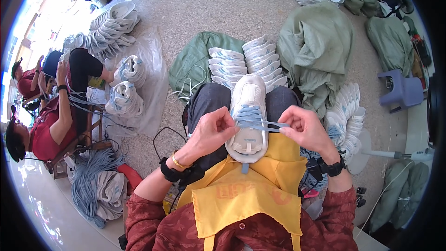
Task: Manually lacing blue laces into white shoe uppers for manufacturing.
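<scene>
A white shoe upper [251, 92] lies along my lap, its toe pointing away from me and its tongue toward me. Blue-grey shoelace [249, 115] crosses back and forth over its opening. My right hand [307, 132], right of the upper, pinches a doubled stretch of lace drawn out flat to that side. On the upper's left edge, my left hand [213, 132] is closed in a pinch by the lacing; the lace seems to run into its fingertips, though they partly hide it. Under the upper is a yellow apron [246, 195] over my lap.
Stacked white uppers [228, 67] stand beyond my knees, beside green cloth sacks [316, 51]. More uppers [341, 118] lie right, near a purple stool [400, 90]. At left, a seated person [53, 125] works beside uppers on plastic sheeting [155, 74] and a blue-grey lace bundle [93, 176].
</scene>
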`<state>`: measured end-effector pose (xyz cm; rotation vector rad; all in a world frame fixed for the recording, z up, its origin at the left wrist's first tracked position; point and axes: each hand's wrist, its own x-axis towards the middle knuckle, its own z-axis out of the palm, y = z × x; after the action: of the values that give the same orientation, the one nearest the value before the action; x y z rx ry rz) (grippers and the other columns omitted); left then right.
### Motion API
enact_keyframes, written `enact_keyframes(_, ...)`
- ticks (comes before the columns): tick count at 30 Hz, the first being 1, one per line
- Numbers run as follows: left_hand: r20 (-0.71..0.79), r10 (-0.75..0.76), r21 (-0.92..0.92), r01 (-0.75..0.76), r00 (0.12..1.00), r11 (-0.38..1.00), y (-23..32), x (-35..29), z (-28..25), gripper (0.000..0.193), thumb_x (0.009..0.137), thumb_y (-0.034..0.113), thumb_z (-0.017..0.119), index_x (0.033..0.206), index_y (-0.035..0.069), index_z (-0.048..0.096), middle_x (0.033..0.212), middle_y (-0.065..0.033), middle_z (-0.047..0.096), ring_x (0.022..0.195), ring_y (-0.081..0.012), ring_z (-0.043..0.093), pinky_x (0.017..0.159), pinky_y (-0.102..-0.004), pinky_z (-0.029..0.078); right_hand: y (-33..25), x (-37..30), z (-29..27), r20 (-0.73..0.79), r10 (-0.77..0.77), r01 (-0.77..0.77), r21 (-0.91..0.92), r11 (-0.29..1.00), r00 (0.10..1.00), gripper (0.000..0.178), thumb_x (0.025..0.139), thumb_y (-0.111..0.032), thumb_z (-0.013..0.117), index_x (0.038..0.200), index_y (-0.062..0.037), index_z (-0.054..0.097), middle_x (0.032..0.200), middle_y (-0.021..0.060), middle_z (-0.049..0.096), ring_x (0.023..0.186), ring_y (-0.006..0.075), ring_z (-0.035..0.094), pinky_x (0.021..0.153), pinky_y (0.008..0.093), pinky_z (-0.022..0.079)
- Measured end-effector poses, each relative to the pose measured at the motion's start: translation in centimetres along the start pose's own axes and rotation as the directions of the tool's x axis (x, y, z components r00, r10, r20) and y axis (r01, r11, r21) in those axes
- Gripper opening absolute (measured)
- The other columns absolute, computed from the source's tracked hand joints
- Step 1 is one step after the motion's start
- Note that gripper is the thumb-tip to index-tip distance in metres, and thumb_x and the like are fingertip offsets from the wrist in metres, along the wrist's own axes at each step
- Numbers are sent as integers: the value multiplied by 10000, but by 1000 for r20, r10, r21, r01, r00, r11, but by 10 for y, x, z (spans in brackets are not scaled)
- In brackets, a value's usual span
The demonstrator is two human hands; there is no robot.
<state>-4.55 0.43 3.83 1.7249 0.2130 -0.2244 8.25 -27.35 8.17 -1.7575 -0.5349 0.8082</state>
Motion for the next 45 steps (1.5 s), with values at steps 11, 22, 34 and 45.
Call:
enact_keyframes(11, -22, 1, -66, -3, 1000, 998, 2, -5, 1, 173, 918, 73, 756, 907, 6, 597, 801, 8, 650, 721, -27, 596, 635, -225, 494, -2, 4, 21, -28, -55, 41, -358, 933, 998, 93, 931, -74, 726, 944, 11, 691, 728, 3, 663, 620, 47, 586, 565, 247, 471)
enact_keyframes(22, 95, -268, -190, 282, 959, 940, 41, -60, -30, 156, 960, 83, 712, 904, 62, 567, 835, 45, 579, 700, -31, 495, 600, -211, 369, 15, 13, 54, -341, -201, 146, -179, 973, 918, 84, 901, 23, 721, 970, 5, 675, 769, 72, 710, 631, 97, 664, 584, 236, 525)
enact_keyframes(34, 68, -286, -322, 292, 956, 900, 32, -94, -35, 151, 957, 58, 710, 897, 63, 571, 868, 31, 582, 713, -39, 494, 629, -215, 384, 21, 27, 55, -220, -500, 189, -741, 644, 838, 144, 878, 6, 676, 973, -45, 580, 720, 117, 651, 649, 278, 693, 590, 391, 547)
enact_keyframes(45, -2, -302, -350, 283, 953, 893, 3, -133, -92, 153, 933, 54, 729, 877, 67, 586, 848, 16, 610, 709, -50, 514, 642, -213, 405, 0, 13, 64, -149, -388, 239, -575, 782, 910, 157, 845, -23, 714, 964, -51, 614, 825, 80, 666, 583, 231, 638, 569, 364, 527)
